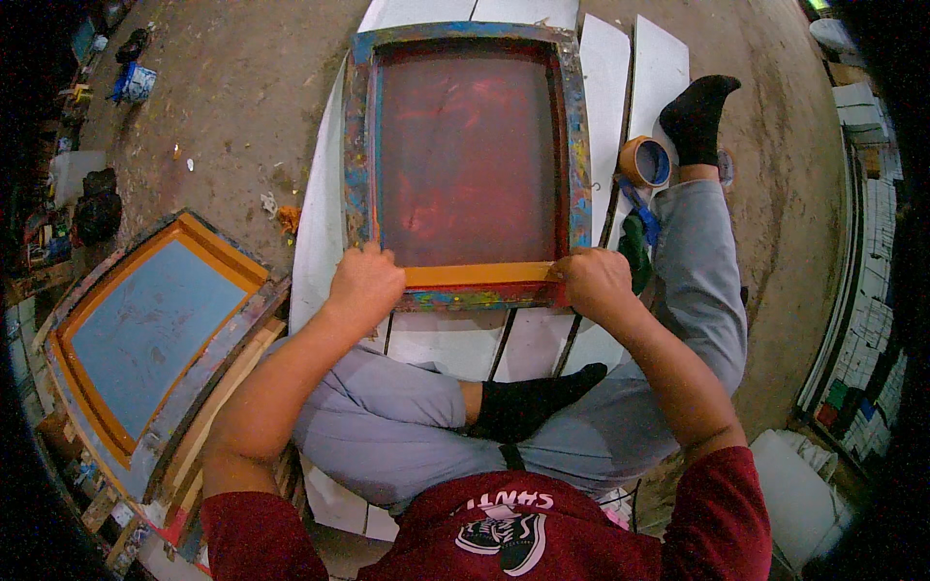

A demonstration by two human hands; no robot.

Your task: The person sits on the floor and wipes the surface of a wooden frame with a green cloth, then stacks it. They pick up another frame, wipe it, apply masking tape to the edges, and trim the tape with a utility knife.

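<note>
Fingers (372, 254) of the left hand (366, 285) and right hand (598, 283) curl closed, seemingly pinching the ends of the brown tape strip (475, 275) along the near inner side of the paint-stained frame (579, 198); uneven pulling could wrinkle it or set it crooked

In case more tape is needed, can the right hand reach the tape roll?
Probably yes: the tape roll lies uncovered beside the frame, ahead of the right hand, though that hand is at the orange strip.
</note>
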